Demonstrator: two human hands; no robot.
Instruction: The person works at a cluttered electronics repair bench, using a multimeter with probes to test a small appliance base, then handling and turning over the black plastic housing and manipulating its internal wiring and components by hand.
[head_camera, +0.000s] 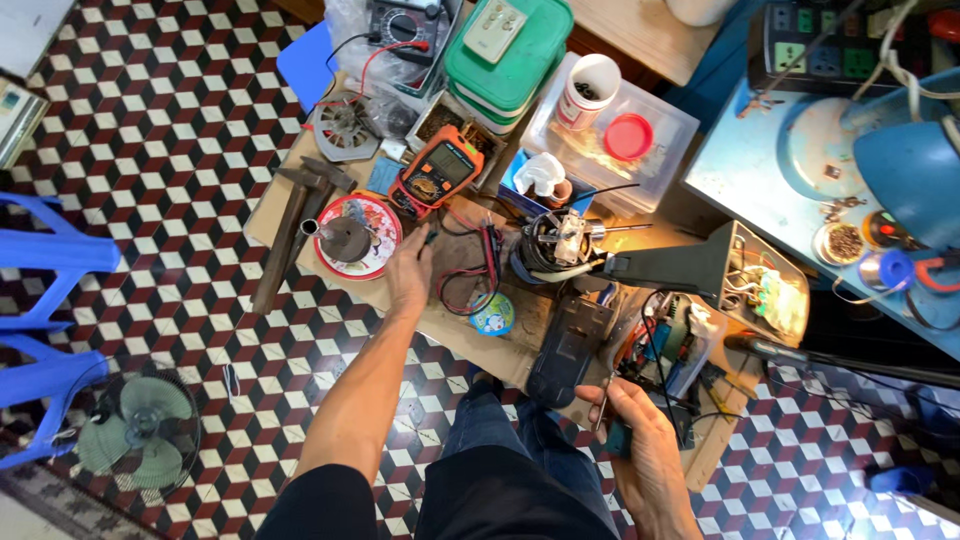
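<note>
the left hand (410, 275) reaches forward over the low wooden worktable (470, 335), its fingers bent and closed on a thin dark test probe (430, 237) just below the orange and black handheld multimeter (440, 170), and red and black test leads (470, 285) loop on the wood just right of that hand, beside a small round blue and white sticker-like disc (492, 315). left of the hand sits a round red and white tin lid (378, 240) with a dark metal cone-shaped part (345, 238) standing on it, and further left two wooden-handled hammers (295, 225) lie across the table edge. the right hand (645, 445) is low at the near edge, fingers curled shut around a slim metal tool (603, 395) that looks like a screwdriver shaft, though its tip is hard to make out; it is just beside a dark grey plastic casing (568, 345) lying on the table. beyond that casing stands a small electric motor with copper windings and a shaft (560, 242). at the back are green-lidded plastic boxes (510, 50) and a clear plastic tub (640, 160) with a red cap on it. a blue plastic stool (50, 250) and a small green fan (140, 425) stand on the chequered tile floor (180, 100) to the left
</note>
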